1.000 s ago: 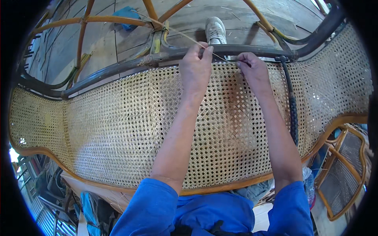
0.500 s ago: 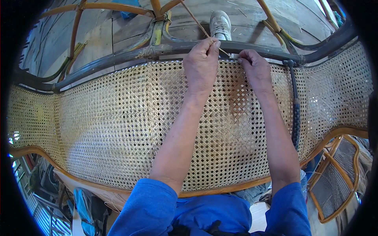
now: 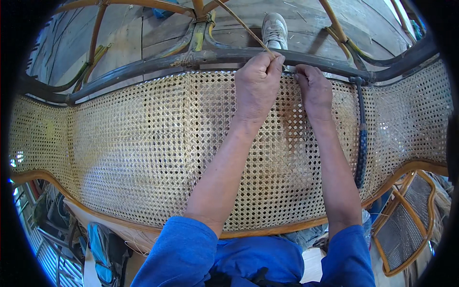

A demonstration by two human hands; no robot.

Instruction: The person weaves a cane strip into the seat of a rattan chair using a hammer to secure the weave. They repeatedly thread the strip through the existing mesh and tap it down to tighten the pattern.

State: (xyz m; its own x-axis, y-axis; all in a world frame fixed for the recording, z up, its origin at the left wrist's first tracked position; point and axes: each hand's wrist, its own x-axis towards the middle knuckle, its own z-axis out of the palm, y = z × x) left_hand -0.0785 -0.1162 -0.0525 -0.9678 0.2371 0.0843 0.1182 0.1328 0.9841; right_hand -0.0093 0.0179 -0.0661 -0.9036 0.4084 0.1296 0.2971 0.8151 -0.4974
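- The left hand [image 3: 260,91] has its thumb and forefinger pressed together, pinching a thin, flat, tan cane strip [image 3: 244,26]; its other fingers curl into the palm.
- The strip rises from this pinch toward the upper left, crossing above the dark, rounded, pole-like rail [image 3: 220,56], and runs out of view at the top.
- The right hand [image 3: 316,93] has its fingers bent and its thumb near the forefinger, at the far edge of the pale, openwork, woven cane panel [image 3: 143,143]; whether anything lies between its fingertips cannot be told.
- The hands are near each other but apart, both over the panel's far edge, beside the dark rail.
- A soft turquoise-and-black bag [image 3: 101,253] sits at the lower left; its contents cannot be seen.
- A slim hammer with a dark, textured grip [image 3: 361,143] lies on the panel right of the right hand, its head beside the dark rail.
- A narrow strip of weave separates the right hand from the hammer; left of the left hand, a wide stretch of weave reaches the panel's curved end.
- A honey-brown, rounded wooden rim [image 3: 267,233] borders the panel's near side, close to the person's blue clothing [image 3: 258,258].
- Beyond the dark rail, a pale laced shoe [image 3: 275,32] stands on the grey plank floor [image 3: 122,40].
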